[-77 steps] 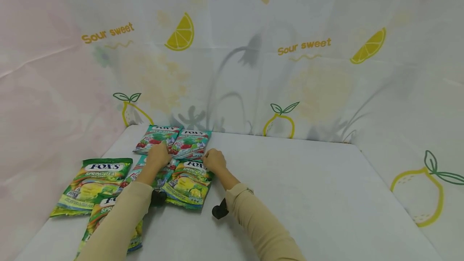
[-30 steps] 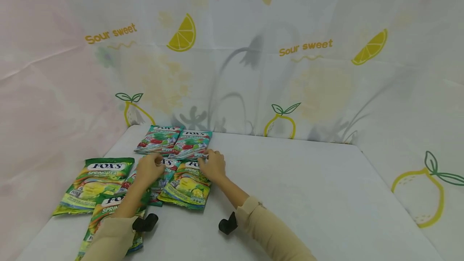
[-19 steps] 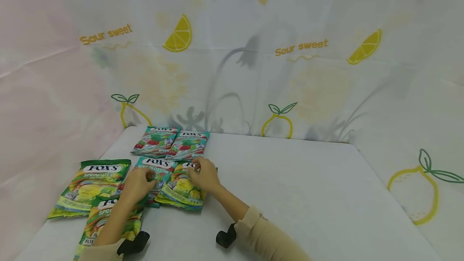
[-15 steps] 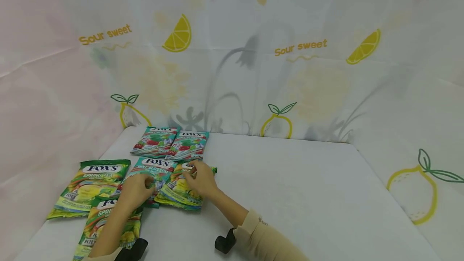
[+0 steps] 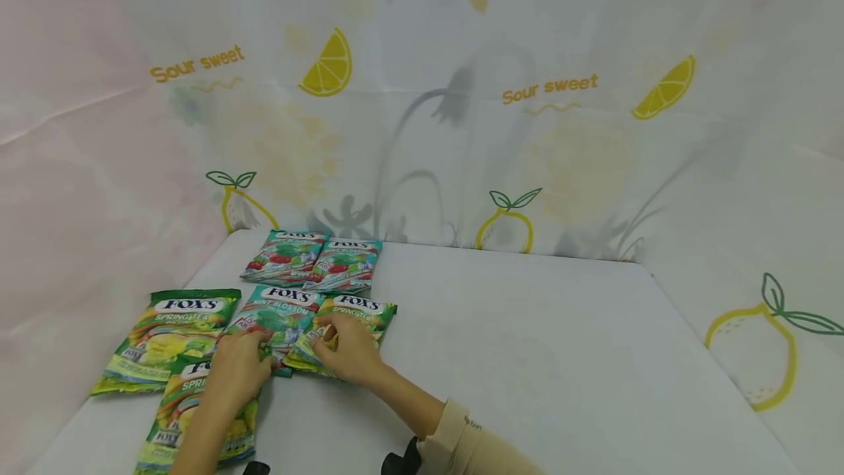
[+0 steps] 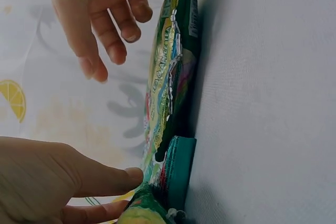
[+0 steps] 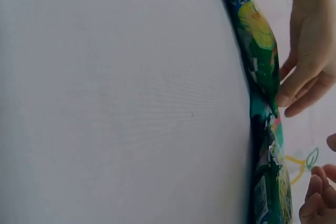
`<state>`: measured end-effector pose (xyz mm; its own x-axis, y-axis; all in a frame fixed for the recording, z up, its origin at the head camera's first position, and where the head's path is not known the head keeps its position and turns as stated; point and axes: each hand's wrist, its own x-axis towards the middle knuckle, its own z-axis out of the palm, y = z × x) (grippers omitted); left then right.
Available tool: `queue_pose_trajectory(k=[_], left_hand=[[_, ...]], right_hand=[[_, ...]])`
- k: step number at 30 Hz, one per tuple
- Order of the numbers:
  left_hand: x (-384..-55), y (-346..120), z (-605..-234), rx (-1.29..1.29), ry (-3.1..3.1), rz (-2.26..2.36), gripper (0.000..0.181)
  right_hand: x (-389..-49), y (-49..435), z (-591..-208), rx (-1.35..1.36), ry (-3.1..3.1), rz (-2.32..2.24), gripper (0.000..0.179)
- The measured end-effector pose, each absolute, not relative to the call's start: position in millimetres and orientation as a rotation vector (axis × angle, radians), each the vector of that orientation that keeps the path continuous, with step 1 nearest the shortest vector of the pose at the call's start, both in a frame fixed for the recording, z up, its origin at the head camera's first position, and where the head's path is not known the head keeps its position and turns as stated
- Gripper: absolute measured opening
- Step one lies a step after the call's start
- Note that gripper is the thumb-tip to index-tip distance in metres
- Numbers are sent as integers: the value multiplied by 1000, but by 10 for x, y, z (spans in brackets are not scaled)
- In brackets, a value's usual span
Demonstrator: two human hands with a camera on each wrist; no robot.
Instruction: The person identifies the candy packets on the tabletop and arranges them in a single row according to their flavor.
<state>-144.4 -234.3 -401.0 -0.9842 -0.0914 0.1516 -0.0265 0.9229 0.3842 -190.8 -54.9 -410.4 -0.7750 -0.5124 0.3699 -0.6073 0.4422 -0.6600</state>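
Note:
Candy bags labelled FOX'S lie on the white table. My left hand (image 5: 239,366) is at the top edge of the front green Spring Tea bag (image 5: 173,416), beside the teal Mint Blossom bag (image 5: 280,308) in the middle. Its thumb and a finger reach the bag edge with little bend in the left wrist view. My right hand (image 5: 352,350) is over another Spring Tea bag (image 5: 369,311), partly covering it. In the left wrist view, the fingers of that right hand (image 6: 102,9) hang loosely apart from the bag, with nothing between them.
A larger Spring Tea bag (image 5: 165,343) lies at the left. Two Mint Blossom bags, one further left (image 5: 283,259) and one to its right (image 5: 344,267), lie side by side at the back. A printed cloth backdrop (image 5: 422,94) rises behind the white tabletop (image 5: 527,358).
Both hands have drawn back from the rear Mint Blossom bags toward the near side. The left went down to the front Spring Tea bag, uncovering the middle bag's top; the bags look unmoved.

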Motion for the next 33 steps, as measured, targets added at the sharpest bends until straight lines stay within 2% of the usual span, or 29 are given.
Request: queue_pose_trajectory(k=[14,23,29,33], left_hand=[[-1369,-2528,-4020,362,-2948,-505,54],[-1368,-2772,-4071,551,-2984,-530,66],[-1368,-2830,-4085,565,-2998,-554,71],[-1377,-2852,-4112,465,-3032,-550,68]], right_hand=[[-1844,-785,-4177,1135,-2656,1213,21],[-1762,-920,-4254,1047,-2843,1213,23],[-1735,-965,-4250,982,-2894,1319,26],[-1694,-1010,-4259,926,-2873,1499,27]])
